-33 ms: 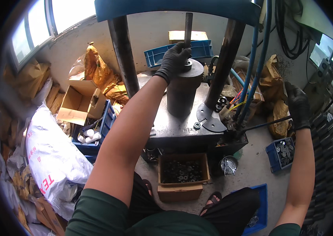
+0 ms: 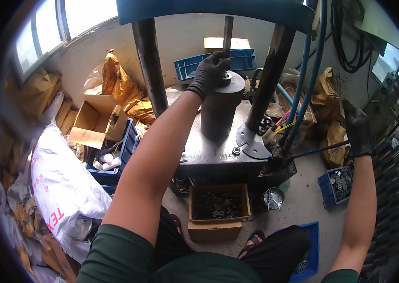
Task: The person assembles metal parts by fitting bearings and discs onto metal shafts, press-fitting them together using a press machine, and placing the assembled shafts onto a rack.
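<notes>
The gloved left hand (image 2: 209, 70) has its fingers curled over a small ring (image 2: 228, 77) atop the dark steel cylinder (image 2: 220, 111) on the press counter (image 2: 209, 153); rigid and probably heavy, it is best gripped by the rim. The right hand (image 2: 357, 127) is closed on a thin lever rod (image 2: 320, 151)

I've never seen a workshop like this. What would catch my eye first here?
Probably the press in the middle: a dark steel cylinder stands on its plate between two columns, and the gloved left hand rests on top of it, by a thin upright rod. Off to the right, the gloved right hand grips a long lever. Below the plate sits an open cardboard box of small dark metal parts.
</notes>
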